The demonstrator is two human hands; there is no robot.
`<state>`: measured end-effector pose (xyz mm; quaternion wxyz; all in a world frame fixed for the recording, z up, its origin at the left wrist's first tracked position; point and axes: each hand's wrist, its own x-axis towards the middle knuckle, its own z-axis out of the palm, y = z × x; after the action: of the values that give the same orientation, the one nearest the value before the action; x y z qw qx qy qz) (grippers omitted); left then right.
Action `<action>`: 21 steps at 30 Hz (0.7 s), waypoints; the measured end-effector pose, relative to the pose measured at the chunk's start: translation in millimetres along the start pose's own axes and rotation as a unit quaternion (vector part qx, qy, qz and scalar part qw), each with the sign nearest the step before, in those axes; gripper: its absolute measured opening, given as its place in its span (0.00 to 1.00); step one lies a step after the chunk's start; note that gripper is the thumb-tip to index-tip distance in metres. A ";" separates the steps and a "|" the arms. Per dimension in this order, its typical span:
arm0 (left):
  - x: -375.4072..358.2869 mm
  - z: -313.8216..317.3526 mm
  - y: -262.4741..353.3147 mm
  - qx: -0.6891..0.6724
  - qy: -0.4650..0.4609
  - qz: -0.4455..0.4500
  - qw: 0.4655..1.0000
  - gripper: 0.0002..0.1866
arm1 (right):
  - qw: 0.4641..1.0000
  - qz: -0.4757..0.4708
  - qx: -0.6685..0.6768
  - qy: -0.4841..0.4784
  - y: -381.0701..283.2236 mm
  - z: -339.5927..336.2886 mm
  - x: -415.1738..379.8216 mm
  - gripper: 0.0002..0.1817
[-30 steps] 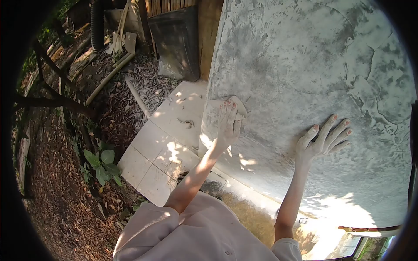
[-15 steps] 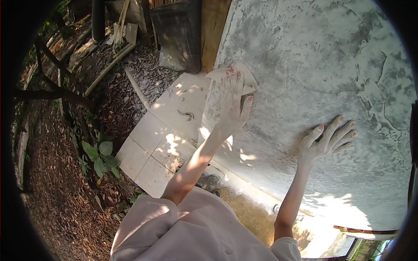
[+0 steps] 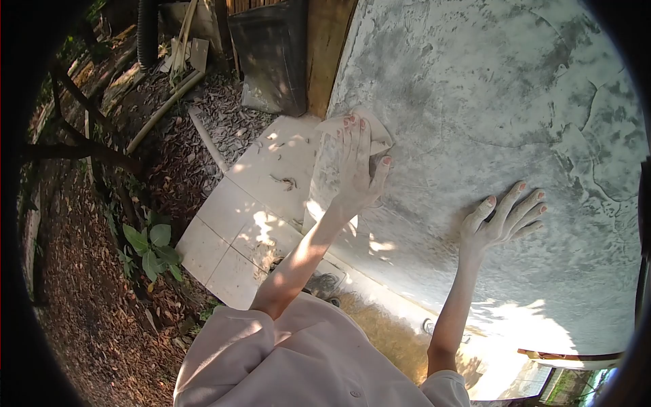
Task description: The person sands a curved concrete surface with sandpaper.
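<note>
My left hand [image 3: 358,180], coated in pale dust, presses a piece of sandpaper [image 3: 381,136] against the left edge of a grey plastered wall [image 3: 468,115]. Its fingers lie long and close together over the sheet, with the thumb held out to the side. One curled part of the sandpaper shows between thumb and fingers; the rest is under the palm. Farther right, my right hand [image 3: 500,225] rests on the same wall with its fingers spread. It is dusty too and holds nothing.
Pale floor tiles [image 3: 234,251] run along the foot of the wall. A black plastic container [image 3: 271,54] stands by a wooden post [image 3: 329,54]. Leaf-strewn soil, a green plant [image 3: 152,247], branches and a pipe [image 3: 163,115] are on the left.
My left hand has slid slightly down along the wall edge with the sandpaper. The right hand stays at about the same spot on the wall. The view has shifted a little.
</note>
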<state>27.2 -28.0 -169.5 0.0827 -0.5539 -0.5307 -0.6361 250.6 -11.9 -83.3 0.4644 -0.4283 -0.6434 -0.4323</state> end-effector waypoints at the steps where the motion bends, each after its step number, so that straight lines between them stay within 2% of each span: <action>1: 15.5 -7.0 8.1 -0.001 -0.001 -0.001 1.000 0.36 | 1.000 0.001 0.001 0.001 -0.4 0.0 0.3 0.28; 3: 34.1 -15.1 15.9 -0.010 0.000 0.013 1.000 0.35 | 1.000 0.002 0.001 0.005 0.0 1.5 1.9 0.28; 5: 14.2 -5.9 3.9 -0.016 -0.010 0.019 1.000 0.35 | 1.000 -0.002 -0.002 0.008 0.7 1.8 0.7 0.28; 9: -91.9 36.3 -53.3 0.018 0.000 0.104 0.994 0.33 | 1.000 0.000 0.002 0.009 0.8 3.7 -0.8 0.28; 11: -131.3 36.2 -62.0 0.041 -0.018 0.106 0.993 0.33 | 1.000 0.006 0.001 0.007 0.0 2.1 -0.2 0.28; 13: -136.1 30.5 -59.6 0.009 -0.117 -0.020 0.993 0.33 | 1.000 -0.005 0.000 0.008 1.8 2.6 0.1 0.28; 14: -135.4 33.0 -58.8 0.007 -0.117 -0.021 0.993 0.33 | 1.000 -0.011 -0.001 0.004 2.7 0.8 -1.2 0.28; 16: -101.8 29.9 -46.0 0.021 -0.019 0.065 0.997 0.36 | 1.000 -0.023 -0.004 -0.004 4.0 -0.3 -1.1 0.28; 21: 16.9 12.5 22.5 -0.029 0.005 0.029 0.999 0.39 | 0.999 -0.028 -0.007 -0.018 3.1 -0.4 -5.7 0.27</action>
<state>44.2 -19.9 -145.1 0.0870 -0.5682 -0.4953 -0.6513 254.8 -12.3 -88.3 0.4371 -0.4213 -0.6602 -0.4422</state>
